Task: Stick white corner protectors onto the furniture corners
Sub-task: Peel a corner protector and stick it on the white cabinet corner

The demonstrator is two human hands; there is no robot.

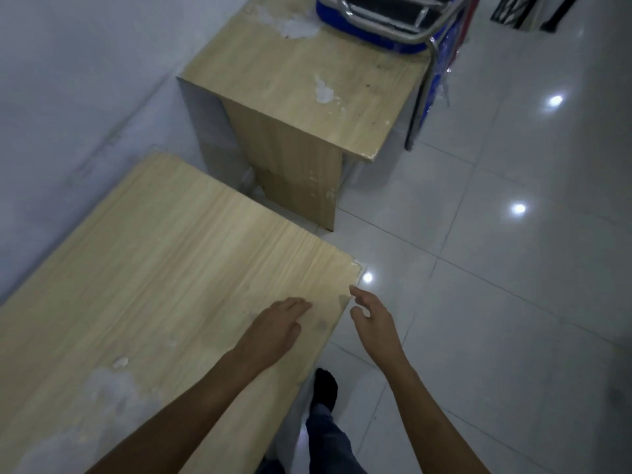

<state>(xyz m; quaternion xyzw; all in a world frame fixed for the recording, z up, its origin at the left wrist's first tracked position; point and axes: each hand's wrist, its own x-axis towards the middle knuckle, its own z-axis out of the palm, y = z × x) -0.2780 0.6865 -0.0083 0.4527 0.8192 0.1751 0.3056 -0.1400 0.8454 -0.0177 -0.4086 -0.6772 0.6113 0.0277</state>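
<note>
White floor tiles surround the near table point(164, 268), whose far corner wears a white protector point(356, 265); left hand point(277, 328) lies flat and empty, right hand point(374, 321) hovers open beside the edge, and poor pressing might let it peel.
</note>
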